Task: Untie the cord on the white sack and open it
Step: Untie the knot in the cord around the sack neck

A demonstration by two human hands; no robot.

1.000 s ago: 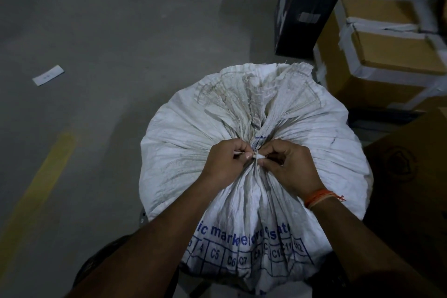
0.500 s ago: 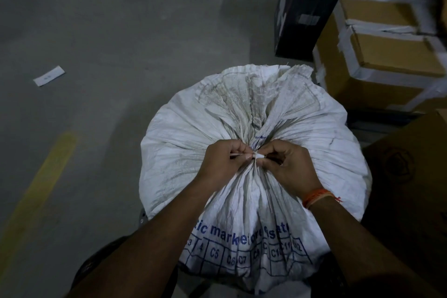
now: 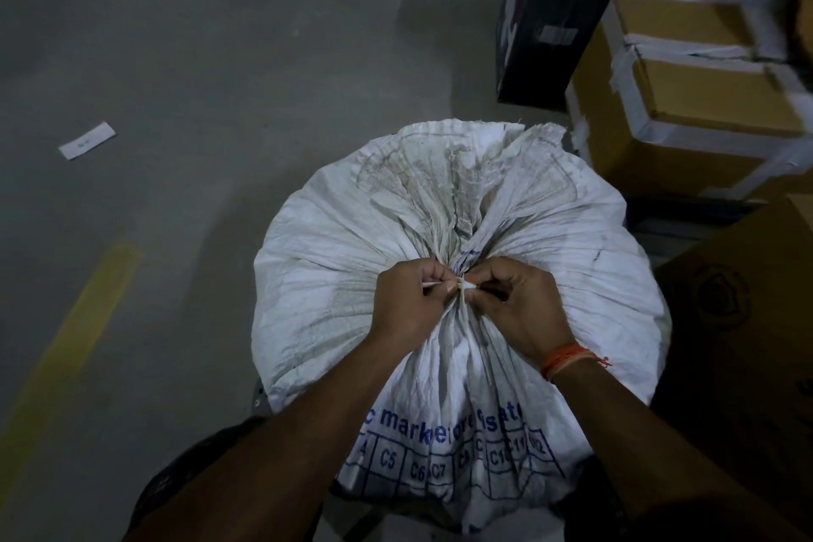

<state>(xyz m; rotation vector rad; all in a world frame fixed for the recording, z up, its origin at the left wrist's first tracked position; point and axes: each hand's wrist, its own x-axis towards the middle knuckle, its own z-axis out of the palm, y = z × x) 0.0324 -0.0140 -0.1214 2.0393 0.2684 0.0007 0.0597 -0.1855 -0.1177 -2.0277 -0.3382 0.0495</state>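
Note:
A full white woven sack (image 3: 334, 277) with blue print stands in front of me, its mouth gathered into a bunched neck. A thin white cord (image 3: 463, 285) is knotted around that neck. My left hand (image 3: 409, 304) pinches one cord end at the left of the knot. My right hand (image 3: 519, 308), with an orange thread on its wrist, pinches the cord at the right of the knot. Both hands press against the sack's top. The loose sack mouth fans out behind the knot.
Taped cardboard boxes (image 3: 704, 110) are stacked at the right, with a dark box (image 3: 554, 13) behind the sack and another brown carton (image 3: 756, 321) close at the right. A yellow floor line (image 3: 70, 348) and a white paper slip (image 3: 87, 140) lie on the grey concrete at the left.
Both hands stay at the knot with only small finger movements; the sack and cord look the same.

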